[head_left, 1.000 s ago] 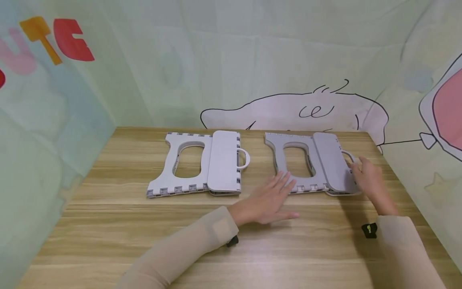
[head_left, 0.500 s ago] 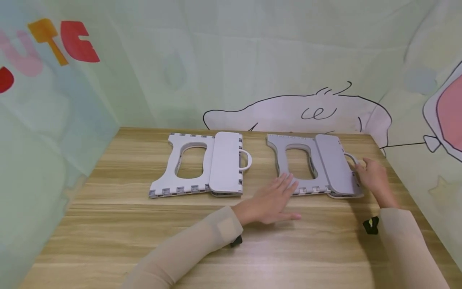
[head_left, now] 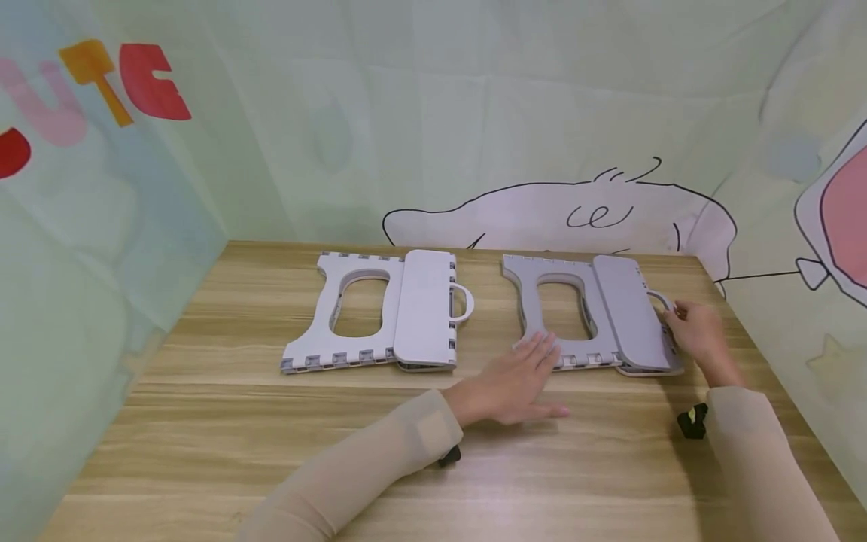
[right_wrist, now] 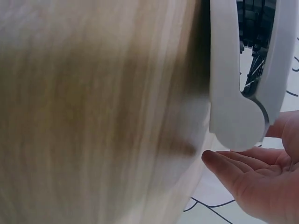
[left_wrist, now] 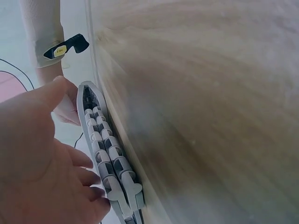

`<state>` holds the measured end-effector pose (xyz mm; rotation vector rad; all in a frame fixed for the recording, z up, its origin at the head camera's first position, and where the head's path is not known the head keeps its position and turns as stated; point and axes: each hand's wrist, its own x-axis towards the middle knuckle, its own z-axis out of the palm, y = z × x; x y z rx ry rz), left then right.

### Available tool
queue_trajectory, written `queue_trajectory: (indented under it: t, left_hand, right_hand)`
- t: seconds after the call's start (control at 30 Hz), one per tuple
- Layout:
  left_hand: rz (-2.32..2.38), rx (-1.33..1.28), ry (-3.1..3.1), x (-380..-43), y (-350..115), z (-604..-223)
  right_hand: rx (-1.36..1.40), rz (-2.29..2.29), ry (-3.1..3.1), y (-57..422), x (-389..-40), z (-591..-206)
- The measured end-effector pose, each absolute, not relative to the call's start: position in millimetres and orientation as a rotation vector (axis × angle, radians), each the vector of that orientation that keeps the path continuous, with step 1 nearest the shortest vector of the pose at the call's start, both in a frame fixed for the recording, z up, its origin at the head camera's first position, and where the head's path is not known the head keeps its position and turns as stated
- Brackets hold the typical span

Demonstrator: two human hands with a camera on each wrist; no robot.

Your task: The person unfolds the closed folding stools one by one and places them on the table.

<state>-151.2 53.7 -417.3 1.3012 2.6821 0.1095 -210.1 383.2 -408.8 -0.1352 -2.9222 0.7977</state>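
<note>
A grey folding step stool [head_left: 626,316] lies folded flat on the wooden table. My left hand [head_left: 518,380] rests with spread fingers on its near left corner; in the left wrist view the stool's hinged edge [left_wrist: 105,144] runs beside that hand's fingertips. At the stool's right side, my right hand [head_left: 698,327] holds it by the loop handle [head_left: 660,299], fingers and thumb close around that edge. The right wrist view shows the stool's rounded end [right_wrist: 240,123] over the right hand's fingers [right_wrist: 229,175], partly hiding the grip. To the left lies a white folding step stool [head_left: 423,309], untouched.
Both stools lie near the back of the wooden table [head_left: 271,444], in front of a printed cloth wall [head_left: 420,135]. Another cloth wall stands close beyond the right edge. Small black wrist devices [head_left: 692,421] hang under the sleeves.
The right hand's fingers have closed in at the handle of the grey stool. The left hand stays on the near corner. The head view has shifted slightly; both stools stay in place.
</note>
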Motion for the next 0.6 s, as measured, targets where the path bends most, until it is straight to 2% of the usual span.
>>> queue_trajectory:
  t: [0.6]
  left_hand:
    - [0.104, 1.211, 2.685, -152.4, 53.9, -420.1]
  right_hand:
    - [-0.339, 0.959, -2.961, 380.5, -221.0, -412.3]
